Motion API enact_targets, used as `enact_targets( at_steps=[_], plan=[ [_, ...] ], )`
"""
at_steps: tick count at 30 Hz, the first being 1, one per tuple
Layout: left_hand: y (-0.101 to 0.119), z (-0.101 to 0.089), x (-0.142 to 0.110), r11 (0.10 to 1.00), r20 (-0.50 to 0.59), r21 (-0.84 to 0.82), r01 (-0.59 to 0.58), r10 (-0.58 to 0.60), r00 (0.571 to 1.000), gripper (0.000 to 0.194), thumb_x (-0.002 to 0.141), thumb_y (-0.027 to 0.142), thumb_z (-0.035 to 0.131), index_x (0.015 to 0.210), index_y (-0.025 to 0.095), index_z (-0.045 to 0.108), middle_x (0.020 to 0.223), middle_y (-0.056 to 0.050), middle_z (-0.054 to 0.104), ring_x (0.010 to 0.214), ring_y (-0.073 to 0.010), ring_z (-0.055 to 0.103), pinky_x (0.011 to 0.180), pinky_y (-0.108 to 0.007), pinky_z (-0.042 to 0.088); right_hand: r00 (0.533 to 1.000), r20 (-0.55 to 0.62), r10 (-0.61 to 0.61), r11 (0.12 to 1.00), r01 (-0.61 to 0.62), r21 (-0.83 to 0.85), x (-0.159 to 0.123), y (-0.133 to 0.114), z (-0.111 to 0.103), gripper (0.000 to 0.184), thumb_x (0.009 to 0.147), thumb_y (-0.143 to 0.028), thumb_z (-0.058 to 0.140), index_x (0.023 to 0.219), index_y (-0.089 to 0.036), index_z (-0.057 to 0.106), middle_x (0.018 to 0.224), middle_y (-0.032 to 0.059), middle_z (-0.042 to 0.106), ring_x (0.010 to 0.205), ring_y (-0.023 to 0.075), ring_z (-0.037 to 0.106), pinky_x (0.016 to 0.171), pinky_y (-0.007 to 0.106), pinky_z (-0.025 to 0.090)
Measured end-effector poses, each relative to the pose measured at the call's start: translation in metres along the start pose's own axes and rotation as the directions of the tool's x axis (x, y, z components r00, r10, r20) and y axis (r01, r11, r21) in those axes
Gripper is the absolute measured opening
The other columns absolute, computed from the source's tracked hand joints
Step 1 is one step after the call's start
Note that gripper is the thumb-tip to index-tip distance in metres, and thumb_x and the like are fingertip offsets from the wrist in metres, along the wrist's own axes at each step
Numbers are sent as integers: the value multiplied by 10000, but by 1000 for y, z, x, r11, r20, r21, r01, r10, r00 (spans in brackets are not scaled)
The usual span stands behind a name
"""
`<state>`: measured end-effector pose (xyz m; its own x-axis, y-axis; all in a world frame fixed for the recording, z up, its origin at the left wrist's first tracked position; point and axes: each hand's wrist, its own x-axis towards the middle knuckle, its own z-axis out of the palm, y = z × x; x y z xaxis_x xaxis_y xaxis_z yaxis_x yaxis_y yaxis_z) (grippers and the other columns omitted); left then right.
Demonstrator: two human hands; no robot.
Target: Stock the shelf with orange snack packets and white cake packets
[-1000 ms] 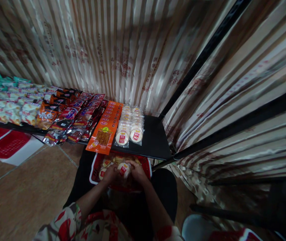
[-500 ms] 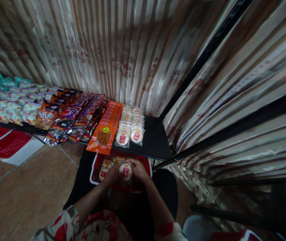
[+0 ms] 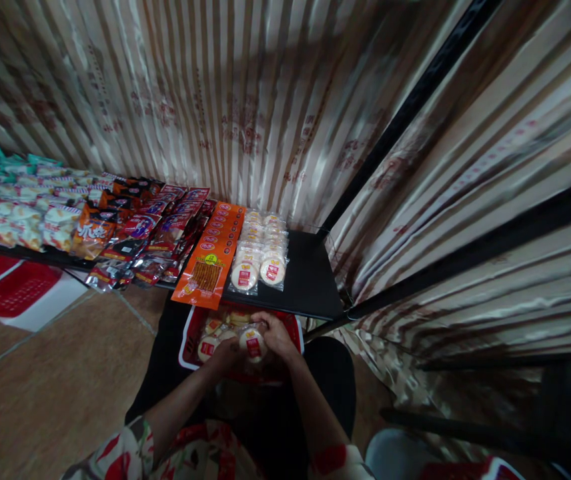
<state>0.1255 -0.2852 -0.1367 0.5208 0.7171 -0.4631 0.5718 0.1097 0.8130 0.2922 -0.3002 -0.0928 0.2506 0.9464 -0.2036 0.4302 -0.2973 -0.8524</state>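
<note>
Over the red basket with a white rim (image 3: 184, 350) on my lap, my two hands meet at a round, pale wrapped rice cracker (image 3: 252, 347) with a red label. My left hand (image 3: 229, 356) grips its left side, fingers bent and partly hidden. At its upper right, my right hand (image 3: 276, 337) pinches the clear wrapper. Inside the basket lie more wrapped crackers (image 3: 207, 347), beside and behind my left hand. Two rows of the same crackers (image 3: 271, 269) stand on the black shelf (image 3: 310, 280) just beyond the basket.
Left of the cracker rows lies a flat orange snack packet (image 3: 209, 257). Dark red packets (image 3: 170, 230), orange bags (image 3: 96, 230) and white bags (image 3: 60, 223) follow. A black post (image 3: 390, 147) rises before a striped curtain (image 3: 245, 100). Another red basket (image 3: 20, 287) is below the shelf.
The cracker has shifted slightly right and down and turned a little in my hands. My left hand has moved slightly right. The shelf goods look the same.
</note>
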Motion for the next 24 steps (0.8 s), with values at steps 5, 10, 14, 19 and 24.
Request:
enact_targets(
  at_steps=[5,10,14,19,24],
  plan=[
    [-6,5,3,984,6,-175,25,-25,1000,263,738,337,554,938,175,608,882,-39,687,802,-196,622,663,-276,473,999,-37,22,999,-20,47,-1,-3,1,283,704,-238,530,956,-208,657,840,-2,693,751,138,633,733,256,500],
    [-6,6,6,929,-73,-368,-36,9,997,270,664,307,595,889,159,584,838,-45,670,779,-197,620,675,-291,479,998,-40,57,980,-48,195,-6,-4,2,318,705,-373,579,968,-207,647,833,15,699,740,161,645,683,281,522],
    [-1,3,3,880,-129,-466,-96,40,991,255,604,273,602,828,153,569,737,-23,638,685,-179,600,614,-277,464,998,-26,49,930,-36,366,-14,-8,1,365,651,-476,620,885,-200,660,818,38,704,740,200,652,664,318,529],
    [10,1,-3,852,-124,-515,-93,33,992,204,602,243,595,784,157,562,700,-16,630,657,-166,589,604,-268,458,999,2,40,901,-37,431,-25,-19,-6,379,638,-514,629,859,-209,672,827,41,710,736,215,652,667,334,526],
    [21,0,-6,837,-152,-535,-111,34,988,217,577,240,581,776,157,567,695,-4,623,647,-158,572,597,-261,443,999,-8,42,893,-34,448,-31,-15,-11,388,641,-505,636,884,-205,672,863,51,712,765,220,655,699,343,522]
  ],
)
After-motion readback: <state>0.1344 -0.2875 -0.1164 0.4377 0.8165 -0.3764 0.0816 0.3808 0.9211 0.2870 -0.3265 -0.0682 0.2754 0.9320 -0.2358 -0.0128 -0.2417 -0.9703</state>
